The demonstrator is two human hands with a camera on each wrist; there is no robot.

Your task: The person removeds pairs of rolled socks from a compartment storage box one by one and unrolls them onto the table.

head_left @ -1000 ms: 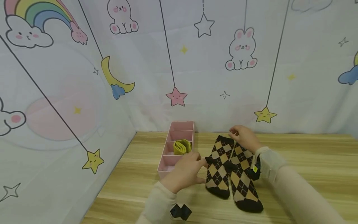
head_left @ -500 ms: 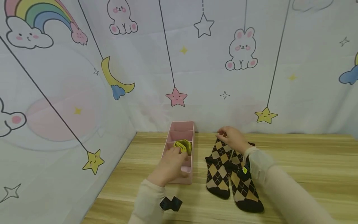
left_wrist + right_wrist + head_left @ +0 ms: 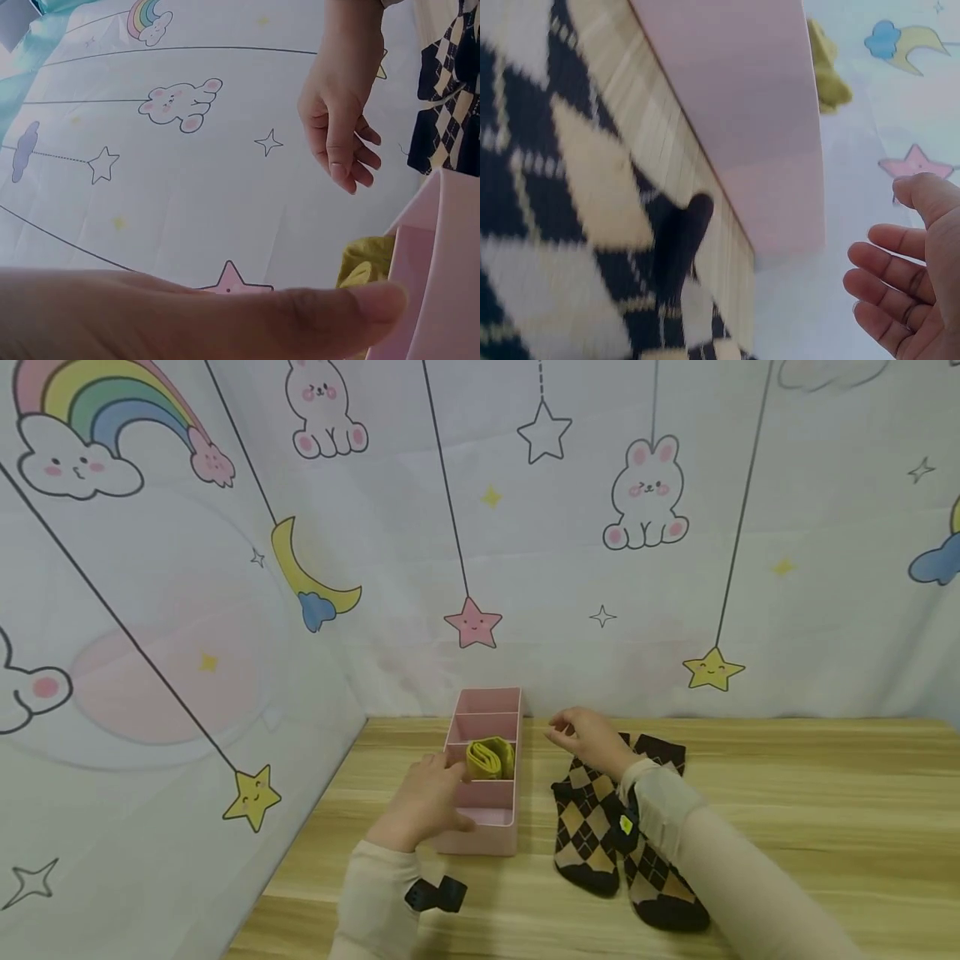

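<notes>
Nearest are the person's cream sleeves (image 3: 378,893), w/ a small black wrist cam (image 3: 435,893) under the L one. Two argyle socks (image 3: 587,827) lie flat, side by side on the wood-look worktop (image 3: 862,827), black toes twd its near edge, cuffs twd the far edge; the R forearm hides part of one. L hand (image 3: 420,797) is at the left long side of a pink box (image 3: 483,840), thumb stretched out, grip loose w/ nothing in it that I can see; can't tell if it touches the rim. The box has 4 compts & runs back twd the worktop's far edge, nearer its far L corner than its far R. A yellow-green fabric roll (image 3: 487,758) sits in the 2nd compt from the near end. R hand (image 3: 588,737) hangs in the air by the cuffs, fingers loosely bent, holding nothing. Behind the far edge: pale backdrop (image 3: 570,668) w/ bunnies, stars, etc.
</notes>
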